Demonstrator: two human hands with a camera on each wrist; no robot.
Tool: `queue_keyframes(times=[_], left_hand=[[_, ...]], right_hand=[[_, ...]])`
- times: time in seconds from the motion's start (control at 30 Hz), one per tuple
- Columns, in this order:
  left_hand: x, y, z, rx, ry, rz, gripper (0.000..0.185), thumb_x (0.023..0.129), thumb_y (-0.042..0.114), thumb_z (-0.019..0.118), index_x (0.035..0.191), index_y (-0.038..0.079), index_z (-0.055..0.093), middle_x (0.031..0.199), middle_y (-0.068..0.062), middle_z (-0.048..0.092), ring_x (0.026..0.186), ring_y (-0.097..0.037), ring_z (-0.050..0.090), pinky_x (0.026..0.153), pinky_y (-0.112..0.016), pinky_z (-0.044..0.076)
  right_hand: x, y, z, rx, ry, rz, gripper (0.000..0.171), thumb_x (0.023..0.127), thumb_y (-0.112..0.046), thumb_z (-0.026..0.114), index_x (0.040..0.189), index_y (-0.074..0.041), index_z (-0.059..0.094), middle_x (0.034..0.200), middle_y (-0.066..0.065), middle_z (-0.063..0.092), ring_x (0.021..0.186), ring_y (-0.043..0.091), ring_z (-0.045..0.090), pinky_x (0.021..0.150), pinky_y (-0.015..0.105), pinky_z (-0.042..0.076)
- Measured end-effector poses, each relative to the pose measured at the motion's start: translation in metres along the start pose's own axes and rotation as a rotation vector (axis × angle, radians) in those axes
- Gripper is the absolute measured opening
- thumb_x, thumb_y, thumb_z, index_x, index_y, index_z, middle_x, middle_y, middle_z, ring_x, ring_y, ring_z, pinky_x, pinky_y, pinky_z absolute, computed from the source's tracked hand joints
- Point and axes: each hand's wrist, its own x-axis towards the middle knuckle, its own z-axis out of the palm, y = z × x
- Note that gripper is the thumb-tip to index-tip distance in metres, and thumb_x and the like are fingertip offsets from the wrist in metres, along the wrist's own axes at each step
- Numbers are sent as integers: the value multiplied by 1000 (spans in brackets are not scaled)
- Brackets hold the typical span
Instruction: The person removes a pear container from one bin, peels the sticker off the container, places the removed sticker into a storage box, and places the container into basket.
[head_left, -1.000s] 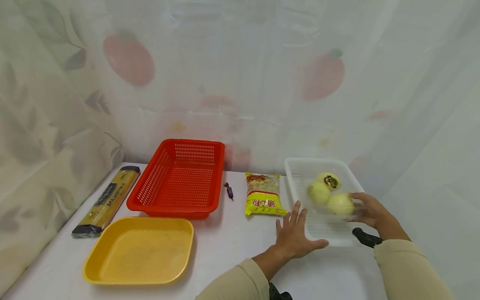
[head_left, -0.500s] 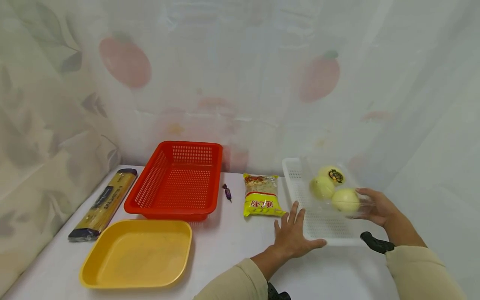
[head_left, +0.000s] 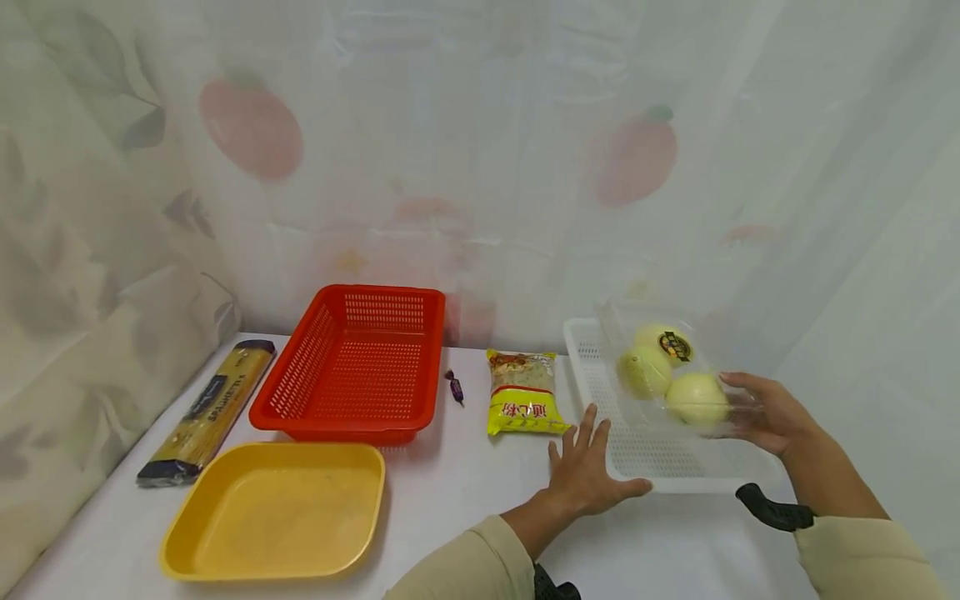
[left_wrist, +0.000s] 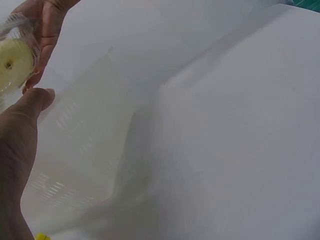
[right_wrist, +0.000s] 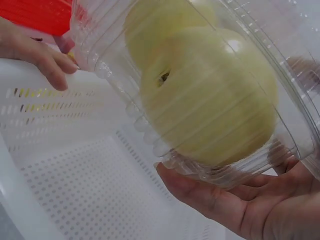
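Right hand grips a clear plastic clamshell of pale yellow-green apples, thumb and fingers curled round its near end. The pack is lifted clear of the white perforated basket and hangs tilted above it. Three fruits visible; the rear one carries a dark round sticker. In the right wrist view the pack rests on the fingers, with the basket floor beneath it.

Left hand lies flat, fingers spread, on the white table, thumb on the basket's near left corner.

Also on the table: yellow noodle packet just left of the basket, a small purple wrapped candy, a red perforated basket, a yellow tray and a spaghetti pack at far left.
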Motion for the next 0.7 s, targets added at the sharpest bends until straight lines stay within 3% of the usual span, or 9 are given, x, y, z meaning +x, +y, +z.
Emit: queue_keyframes(times=[0.13,0.23,0.33,0.43,0.53,0.7], left_hand=[[-1,0,-11,-51,-25,25,96,74,72,63,152,26,30,160,9,7,138,-27,24,105,-58,22],[0,2,-26,-157,-5,67,84,80,55,65,150,21,34,157,2,20,137,-27,26,105,-55,23],[3,5,-44,-369,53,98,71,84,32,61,147,11,37,151,-5,33,135,-25,33,107,-49,26],[5,12,-62,-627,94,87,66,87,23,55,148,6,34,148,-9,37,133,-26,36,108,-45,29],[4,21,-79,-817,99,49,65,92,28,51,151,11,29,149,-10,37,132,-32,39,106,-47,32],[-2,36,-98,-944,79,-11,74,91,45,57,153,30,22,149,-7,34,127,-36,45,99,-48,40]], right_hand=[[-8,-2,2,3,-31,-7,25,101,-32,43,121,-18,40,133,25,17,97,27,62,82,56,49],[-14,-3,3,24,-32,-10,22,101,-31,44,119,-18,42,133,24,18,98,29,61,83,57,49],[-18,-4,4,39,-47,-22,19,102,-29,44,118,-18,46,129,23,24,99,31,60,83,58,48],[-21,-5,5,50,-65,-33,17,102,-27,43,114,-20,53,123,21,32,100,33,61,82,58,48],[-24,-6,6,51,-81,-40,19,103,-25,41,112,-21,57,124,21,32,100,31,61,82,57,49],[-30,-5,12,43,-50,-49,16,102,-24,44,107,-20,59,128,19,17,96,25,60,79,49,53]])
